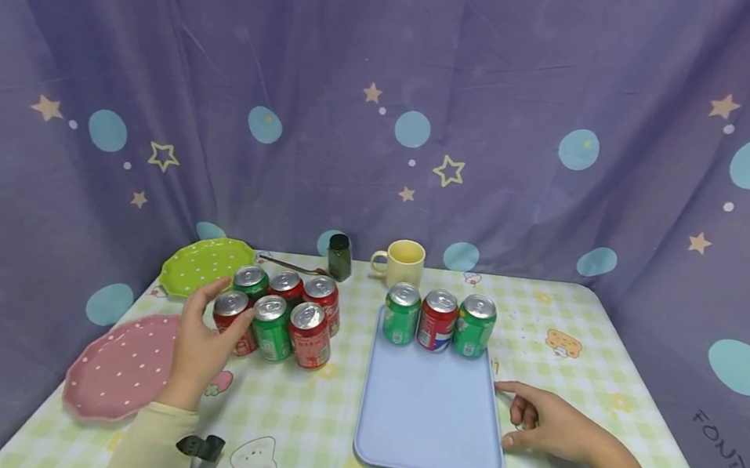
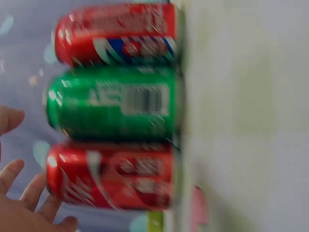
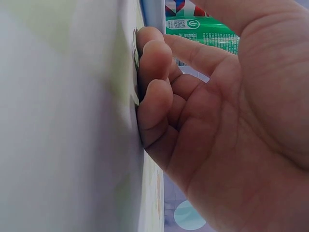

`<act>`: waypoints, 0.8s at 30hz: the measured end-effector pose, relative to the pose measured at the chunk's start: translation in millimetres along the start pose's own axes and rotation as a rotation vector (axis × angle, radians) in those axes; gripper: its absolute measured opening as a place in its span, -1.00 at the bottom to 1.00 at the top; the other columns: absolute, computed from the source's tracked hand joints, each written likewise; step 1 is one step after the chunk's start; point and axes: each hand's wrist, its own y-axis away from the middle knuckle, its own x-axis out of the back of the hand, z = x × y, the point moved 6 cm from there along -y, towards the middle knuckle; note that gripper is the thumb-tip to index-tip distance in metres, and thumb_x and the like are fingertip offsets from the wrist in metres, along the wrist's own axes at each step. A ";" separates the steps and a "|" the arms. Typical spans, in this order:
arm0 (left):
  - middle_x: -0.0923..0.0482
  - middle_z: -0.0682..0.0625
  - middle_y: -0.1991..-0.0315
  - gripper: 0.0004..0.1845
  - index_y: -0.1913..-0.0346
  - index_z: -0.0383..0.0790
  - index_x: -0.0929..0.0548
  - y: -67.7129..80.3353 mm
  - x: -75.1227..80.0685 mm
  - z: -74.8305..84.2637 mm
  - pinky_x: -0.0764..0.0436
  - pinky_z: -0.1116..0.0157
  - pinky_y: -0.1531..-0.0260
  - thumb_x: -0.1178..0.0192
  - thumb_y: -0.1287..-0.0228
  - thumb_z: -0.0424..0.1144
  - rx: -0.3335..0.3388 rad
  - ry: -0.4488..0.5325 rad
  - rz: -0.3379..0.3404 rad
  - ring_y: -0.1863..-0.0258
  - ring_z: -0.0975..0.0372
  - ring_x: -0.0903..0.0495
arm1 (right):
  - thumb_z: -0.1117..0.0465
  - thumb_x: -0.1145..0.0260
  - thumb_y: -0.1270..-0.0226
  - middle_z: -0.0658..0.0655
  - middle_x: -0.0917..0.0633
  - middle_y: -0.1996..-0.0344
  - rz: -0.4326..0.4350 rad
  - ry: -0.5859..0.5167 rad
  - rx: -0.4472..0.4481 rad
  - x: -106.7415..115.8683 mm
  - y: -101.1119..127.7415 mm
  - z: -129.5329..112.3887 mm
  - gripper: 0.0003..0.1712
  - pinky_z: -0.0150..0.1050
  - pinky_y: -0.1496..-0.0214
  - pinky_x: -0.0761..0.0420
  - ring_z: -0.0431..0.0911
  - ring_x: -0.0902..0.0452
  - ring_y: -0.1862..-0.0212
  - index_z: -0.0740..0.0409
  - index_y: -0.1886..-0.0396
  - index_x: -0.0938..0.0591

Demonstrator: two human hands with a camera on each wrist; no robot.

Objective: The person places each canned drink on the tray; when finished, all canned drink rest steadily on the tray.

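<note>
My left hand (image 1: 207, 342) is at the left end of a group of soda cans, thumb and fingers spread around the front-left red can (image 1: 245, 334). In the left wrist view its fingers (image 2: 33, 192) stand spread beside that can, not closed round it. A green can (image 1: 272, 337) and another red can (image 1: 309, 344) complete the front row; a green and two red cans stand behind. My right hand (image 1: 552, 423) rests on the table at the right edge of a blue tray (image 1: 429, 415), index finger extended to its rim, other fingers loosely curled, holding nothing.
Along the tray's far end stand a green can (image 1: 400, 320), a red-and-blue can (image 1: 437, 325) and another green can (image 1: 474, 330). Behind are a yellow mug (image 1: 405, 264), a dark jar (image 1: 339, 261) and a spoon-like utensil (image 1: 292, 265). Pink (image 1: 118, 370) and green (image 1: 203, 267) plates lie left.
</note>
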 end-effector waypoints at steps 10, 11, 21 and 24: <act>-0.23 -0.23 -0.52 -0.07 -0.63 -0.16 -0.20 5.3 -1.4 -44.7 -0.38 -0.17 -0.40 -0.50 -0.32 -0.21 0.214 0.015 -0.154 -0.44 -0.09 -0.31 | 0.08 -0.61 -0.25 0.18 -0.56 0.23 -0.002 -0.006 0.014 -2.7 -0.9 6.1 0.01 -0.29 0.37 -0.53 -0.21 -0.44 0.37 0.33 -0.56 -0.31; -0.23 -0.24 -0.52 -0.06 -0.64 -0.16 -0.18 5.4 -1.7 -46.3 -0.38 -0.15 -0.40 -0.49 -0.33 -0.20 0.222 0.020 -0.165 -0.43 -0.09 -0.33 | 0.08 -0.61 -0.25 0.17 -0.56 0.23 -0.001 -0.004 0.011 -2.5 -1.0 5.8 0.01 -0.29 0.38 -0.53 -0.20 -0.44 0.37 0.33 -0.56 -0.31; -0.32 -0.26 -0.40 -0.06 -0.66 -0.15 -0.11 6.5 -3.7 -60.7 -0.45 0.59 -0.07 -0.43 -0.37 -0.34 0.268 0.104 -0.221 -0.35 -0.05 -0.43 | 0.07 -0.61 -0.25 0.18 -0.56 0.23 0.002 0.005 0.013 0.0 0.1 2.0 0.01 -0.29 0.38 -0.51 -0.21 -0.43 0.37 0.34 -0.56 -0.32; -0.29 -0.26 -0.43 -0.05 -0.67 -0.13 -0.07 7.6 -5.5 -65.3 -0.45 0.59 -0.09 -0.41 -0.38 -0.35 0.289 0.093 -0.254 -0.39 -0.08 -0.40 | 0.08 -0.61 -0.25 0.18 -0.56 0.23 0.002 0.003 0.011 0.5 -0.1 2.1 0.01 -0.29 0.38 -0.51 -0.20 -0.43 0.37 0.33 -0.56 -0.32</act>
